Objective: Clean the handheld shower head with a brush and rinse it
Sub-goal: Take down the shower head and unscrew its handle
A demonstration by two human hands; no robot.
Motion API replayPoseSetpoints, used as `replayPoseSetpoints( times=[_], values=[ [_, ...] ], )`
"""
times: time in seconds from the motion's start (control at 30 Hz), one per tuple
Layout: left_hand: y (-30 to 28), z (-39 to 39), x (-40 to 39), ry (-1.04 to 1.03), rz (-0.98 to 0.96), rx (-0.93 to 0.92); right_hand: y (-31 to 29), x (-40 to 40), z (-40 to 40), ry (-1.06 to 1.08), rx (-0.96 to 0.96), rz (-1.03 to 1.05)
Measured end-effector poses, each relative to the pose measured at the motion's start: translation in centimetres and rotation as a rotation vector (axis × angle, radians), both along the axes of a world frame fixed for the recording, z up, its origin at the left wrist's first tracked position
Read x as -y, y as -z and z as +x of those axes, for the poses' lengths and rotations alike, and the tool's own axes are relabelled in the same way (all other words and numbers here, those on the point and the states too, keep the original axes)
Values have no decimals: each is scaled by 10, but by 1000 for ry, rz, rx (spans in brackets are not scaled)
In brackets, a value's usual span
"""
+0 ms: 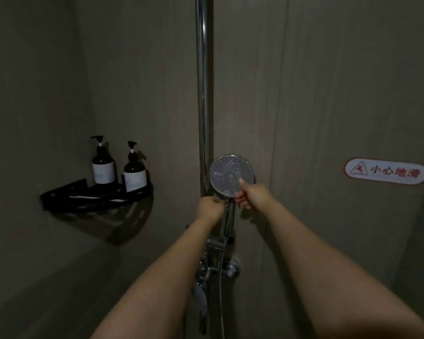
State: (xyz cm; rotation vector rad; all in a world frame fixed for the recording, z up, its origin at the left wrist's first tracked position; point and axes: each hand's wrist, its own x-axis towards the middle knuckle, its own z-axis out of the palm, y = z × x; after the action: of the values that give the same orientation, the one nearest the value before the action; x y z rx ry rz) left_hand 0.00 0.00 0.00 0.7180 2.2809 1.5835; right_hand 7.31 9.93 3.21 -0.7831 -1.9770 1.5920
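The handheld shower head [227, 173] is a round chrome disc with a grey nozzle face, mounted on the vertical chrome riser pipe [202, 94] and turned toward me. My right hand [251, 195] grips its lower right rim, thumb lying on the face. My left hand [209, 207] is curled at the top of the handle, just below the disc on its left side. The handle runs down between my hands to the chrome mixer valve [218, 265]. No brush shows in this dim view.
A black corner shelf [59, 199] on the left wall carries two dark pump bottles [102, 165]. A slip-warning sticker [386, 171] is on the right wall. A thin hose [221, 302] hangs below the valve. A low tiled ledge [47, 277] runs along the left.
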Motion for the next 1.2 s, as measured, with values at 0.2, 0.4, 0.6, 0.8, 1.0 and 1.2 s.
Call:
replayPoseSetpoints(
  times=[0.2,0.4,0.6,0.8,1.0,1.2],
  values=[
    [25,0,-21,-22,-28,49,52,-14,-12,38,73,-81],
    [41,-6,-29,-14,-54,32,79,-23,-17,-5,265,113],
    [37,-7,-33,-9,-106,6,84,-25,-20,-74,284,214],
    [23,-2,-35,-4,-29,36,81,-29,-18,-106,179,104],
    [-47,18,-40,79,148,-24,62,-23,-10,-109,-35,1],
    [-95,39,-34,106,291,2,19,-12,16,-139,-170,-86]
  ],
)
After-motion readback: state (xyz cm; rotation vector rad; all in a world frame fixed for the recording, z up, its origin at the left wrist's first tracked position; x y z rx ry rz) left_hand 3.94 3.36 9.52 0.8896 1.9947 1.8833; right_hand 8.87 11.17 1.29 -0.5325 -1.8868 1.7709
